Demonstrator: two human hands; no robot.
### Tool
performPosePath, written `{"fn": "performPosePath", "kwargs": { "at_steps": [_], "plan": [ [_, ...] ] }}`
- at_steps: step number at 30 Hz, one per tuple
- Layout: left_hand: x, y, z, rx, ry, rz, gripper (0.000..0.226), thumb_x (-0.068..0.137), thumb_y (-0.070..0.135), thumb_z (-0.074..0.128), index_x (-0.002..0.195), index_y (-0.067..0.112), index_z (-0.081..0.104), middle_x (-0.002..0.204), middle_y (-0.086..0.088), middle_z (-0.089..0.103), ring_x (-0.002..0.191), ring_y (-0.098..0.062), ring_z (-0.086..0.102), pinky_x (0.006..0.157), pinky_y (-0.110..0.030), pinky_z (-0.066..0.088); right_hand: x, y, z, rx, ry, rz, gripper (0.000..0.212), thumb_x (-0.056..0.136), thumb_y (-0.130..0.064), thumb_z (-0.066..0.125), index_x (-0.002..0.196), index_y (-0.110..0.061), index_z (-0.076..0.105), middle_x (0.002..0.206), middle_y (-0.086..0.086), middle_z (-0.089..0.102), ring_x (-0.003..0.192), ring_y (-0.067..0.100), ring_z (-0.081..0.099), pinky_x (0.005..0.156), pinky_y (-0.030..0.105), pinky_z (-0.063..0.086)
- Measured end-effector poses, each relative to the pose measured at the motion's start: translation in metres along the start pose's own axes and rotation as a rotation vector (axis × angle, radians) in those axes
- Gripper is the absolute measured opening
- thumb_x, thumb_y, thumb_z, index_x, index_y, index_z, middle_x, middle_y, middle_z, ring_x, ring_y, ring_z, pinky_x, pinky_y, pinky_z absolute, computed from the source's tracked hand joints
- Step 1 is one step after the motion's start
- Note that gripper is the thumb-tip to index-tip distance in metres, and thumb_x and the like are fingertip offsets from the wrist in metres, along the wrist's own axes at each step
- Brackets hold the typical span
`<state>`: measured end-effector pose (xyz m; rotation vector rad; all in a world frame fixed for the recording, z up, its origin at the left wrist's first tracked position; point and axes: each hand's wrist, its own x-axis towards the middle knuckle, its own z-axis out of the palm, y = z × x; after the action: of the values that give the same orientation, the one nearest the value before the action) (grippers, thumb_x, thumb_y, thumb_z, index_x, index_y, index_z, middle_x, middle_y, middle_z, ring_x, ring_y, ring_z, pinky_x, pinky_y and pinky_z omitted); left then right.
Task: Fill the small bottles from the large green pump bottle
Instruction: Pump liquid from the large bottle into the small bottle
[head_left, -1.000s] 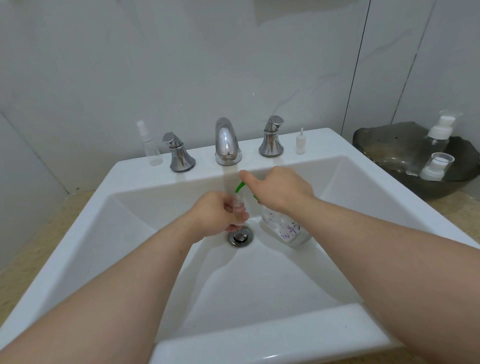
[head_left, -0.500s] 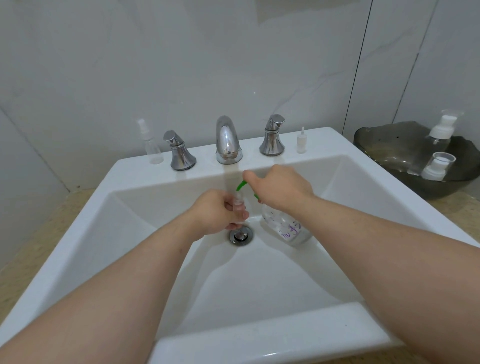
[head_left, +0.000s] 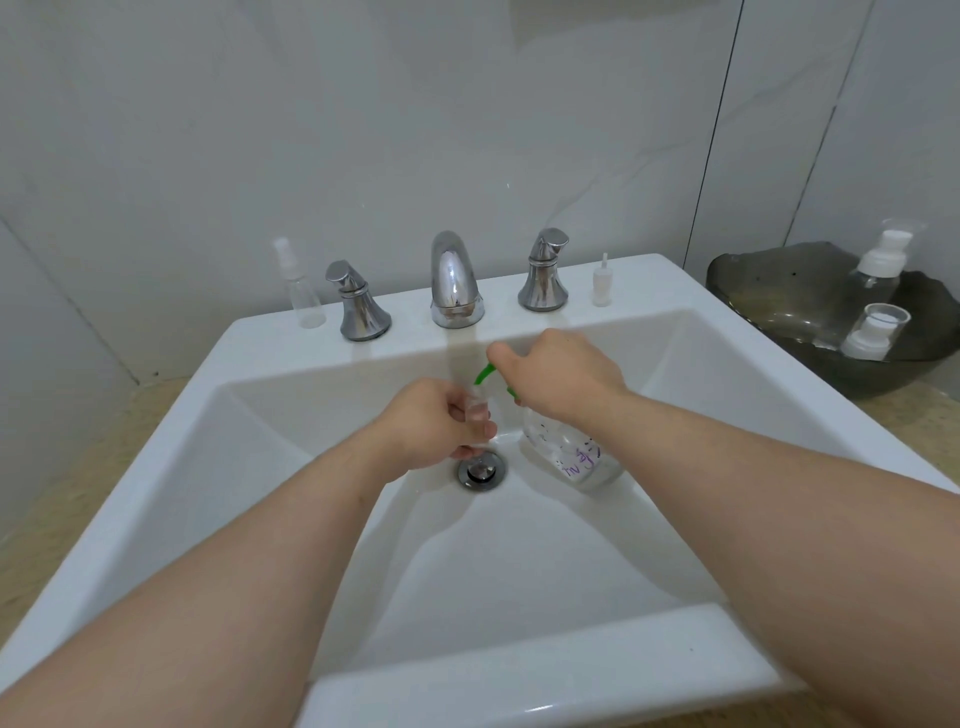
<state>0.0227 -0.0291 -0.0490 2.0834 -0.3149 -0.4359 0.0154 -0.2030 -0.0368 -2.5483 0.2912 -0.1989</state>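
Around the drain (head_left: 480, 469) the white sink (head_left: 156, 467) drops into a deep, steep-walled basin, and the whole job sits at its bottom. Just right of the drain the large pump bottle (head_left: 566, 452), clear-bodied with purple writing, rests on the basin floor. The right hand (head_left: 561, 374) is closed over its pump head, and the green nozzle (head_left: 483, 373) arches out toward the left. Just up and left of the drain the left hand (head_left: 431, 426) grips a small clear bottle (head_left: 475, 410), fingers wrapped round it, its mouth raised under the nozzle tip. I judge this to be the filling of one small bottle; how full it is cannot be told, since the fingers hide it. The next move calls for measured presses with the mouth held directly beneath the tip, stopping short of overflow. For room, the basin floor lies open on the near side of the drain, while behind it the faucet spout (head_left: 454, 280) overhangs the back wall close to the hands, so lifting out is probably safest toward the near side. Far right of the drain a dark bowl (head_left: 753, 291) holds two more white-capped bottles. Back-left of the drain a spray bottle (head_left: 304, 291) stands on the ledge, and back-right a tiny white bottle (head_left: 601, 283) stands near the basin's edge, likely easy to knock.
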Motion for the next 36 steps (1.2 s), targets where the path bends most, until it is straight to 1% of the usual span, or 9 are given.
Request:
{"fn": "performPosePath", "kwargs": {
  "at_steps": [3, 7, 10, 12, 14, 18, 25, 30, 36],
  "plan": [
    [-0.0015, 0.0012, 0.0003, 0.005, 0.003, 0.002, 0.011, 0.09, 0.0, 0.074, 0.089, 0.005, 0.064, 0.084, -0.007, 0.061, 0.06, -0.008, 0.065, 0.074, -0.026, 0.061, 0.0001, 0.0009, 0.0005, 0.002, 0.001, -0.005, 0.053, 0.082, -0.06, 0.039, 0.08, -0.016, 0.068, 0.086, -0.002, 0.074, 0.076, 0.02, 0.064, 0.065, 0.029, 0.046],
    [-0.0013, 0.002, 0.0008, 0.01, 0.014, -0.007, 0.011, 0.089, 0.001, 0.075, 0.089, 0.006, 0.066, 0.086, -0.008, 0.063, 0.06, -0.007, 0.067, 0.073, -0.025, 0.062, 0.0004, 0.0021, 0.0003, 0.01, 0.015, -0.007, 0.053, 0.082, -0.061, 0.039, 0.08, -0.017, 0.069, 0.085, -0.002, 0.074, 0.077, 0.02, 0.064, 0.063, 0.029, 0.044],
    [-0.0006, 0.0016, 0.0006, 0.02, 0.013, -0.009, 0.01, 0.09, 0.001, 0.075, 0.095, 0.001, 0.067, 0.083, -0.005, 0.062, 0.058, -0.006, 0.066, 0.072, -0.025, 0.062, 0.0, 0.003, 0.0016, 0.003, 0.028, 0.003, 0.061, 0.081, -0.07, 0.039, 0.081, -0.018, 0.071, 0.084, -0.003, 0.072, 0.075, 0.02, 0.064, 0.061, 0.029, 0.041],
    [-0.0003, 0.0007, 0.0, 0.035, 0.016, -0.009, 0.015, 0.09, 0.001, 0.075, 0.102, -0.005, 0.068, 0.082, -0.004, 0.062, 0.058, -0.007, 0.065, 0.073, -0.027, 0.061, -0.0007, 0.0028, 0.0023, -0.012, 0.028, 0.005, 0.072, 0.082, -0.08, 0.036, 0.081, -0.018, 0.072, 0.081, -0.003, 0.07, 0.075, 0.02, 0.064, 0.06, 0.03, 0.04],
    [0.0002, 0.0003, -0.0004, 0.041, 0.017, -0.011, 0.018, 0.09, 0.001, 0.075, 0.105, -0.007, 0.067, 0.082, -0.003, 0.064, 0.06, -0.008, 0.065, 0.074, -0.026, 0.061, -0.0007, 0.0027, 0.0023, -0.021, 0.027, 0.005, 0.077, 0.081, -0.085, 0.033, 0.082, -0.018, 0.072, 0.081, -0.003, 0.069, 0.077, 0.02, 0.064, 0.061, 0.031, 0.041],
    [0.0002, -0.0002, -0.0002, 0.038, 0.017, -0.012, 0.017, 0.09, 0.001, 0.075, 0.104, -0.006, 0.068, 0.08, -0.001, 0.064, 0.057, -0.005, 0.065, 0.07, -0.022, 0.061, -0.001, 0.0019, 0.0014, -0.006, 0.026, 0.004, 0.069, 0.082, -0.078, 0.037, 0.08, -0.017, 0.071, 0.08, -0.003, 0.07, 0.074, 0.019, 0.064, 0.061, 0.03, 0.041],
    [0.0011, -0.0013, 0.0002, 0.034, 0.022, -0.01, 0.017, 0.09, 0.001, 0.076, 0.104, -0.005, 0.068, 0.082, -0.002, 0.064, 0.058, -0.006, 0.067, 0.07, -0.023, 0.062, -0.0005, 0.0013, 0.0009, -0.005, 0.018, -0.012, 0.06, 0.084, -0.067, 0.039, 0.078, -0.016, 0.071, 0.079, -0.001, 0.071, 0.072, 0.02, 0.063, 0.06, 0.03, 0.041],
    [0.0005, -0.001, 0.0002, 0.031, 0.018, -0.005, 0.009, 0.089, 0.002, 0.076, 0.092, 0.003, 0.068, 0.083, -0.004, 0.064, 0.066, -0.014, 0.067, 0.08, -0.033, 0.063, 0.0, 0.0011, 0.0016, 0.0, 0.014, -0.012, 0.057, 0.082, -0.064, 0.04, 0.078, -0.016, 0.07, 0.08, -0.001, 0.071, 0.072, 0.02, 0.063, 0.06, 0.029, 0.042],
    [0.0012, -0.0016, -0.0001, 0.015, 0.015, -0.002, 0.009, 0.089, 0.003, 0.077, 0.093, 0.006, 0.069, 0.084, -0.002, 0.065, 0.065, -0.009, 0.069, 0.075, -0.026, 0.063, 0.0013, 0.0016, 0.0021, -0.007, 0.017, -0.014, 0.057, 0.08, -0.064, 0.039, 0.08, -0.016, 0.071, 0.083, -0.002, 0.072, 0.074, 0.021, 0.063, 0.062, 0.03, 0.044]
  ]
}}
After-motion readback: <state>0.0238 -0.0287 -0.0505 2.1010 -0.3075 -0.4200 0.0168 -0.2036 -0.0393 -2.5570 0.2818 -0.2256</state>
